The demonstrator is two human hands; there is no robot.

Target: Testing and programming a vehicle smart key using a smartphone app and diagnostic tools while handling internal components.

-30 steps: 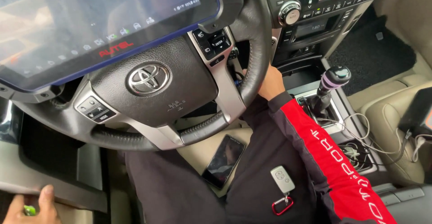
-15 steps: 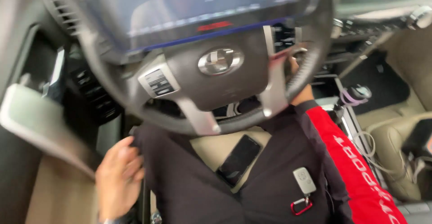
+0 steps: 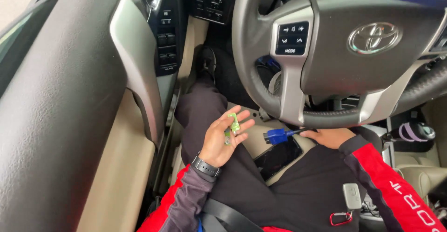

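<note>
- Your left hand (image 3: pixel 223 141) lies palm up over your left thigh, fingers loosely curled, with a small green piece (image 3: pixel 232 126) resting across the fingers; what kind of piece it is cannot be told.
- Your right hand (image 3: pixel 329 136) sits under the steering wheel (image 3: pixel 298 92), closed narrowly on a dark cable just behind a blue connector (image 3: pixel 275 136).
- The blue connector points toward your left hand, near the green piece but apart from it.
- A black phone (image 3: pixel 278 157) lies on the seat between your thighs, just below the connector.
- A grey key fob (image 3: pixel 352 195) with a red carabiner (image 3: pixel 341 218) rests on your right thigh.
- A black watch (image 3: pixel 205 166) sits on your left wrist.
- The door panel (image 3: pixel 70 120) with its window switches (image 3: pixel 166 45) stands to your left.
</note>
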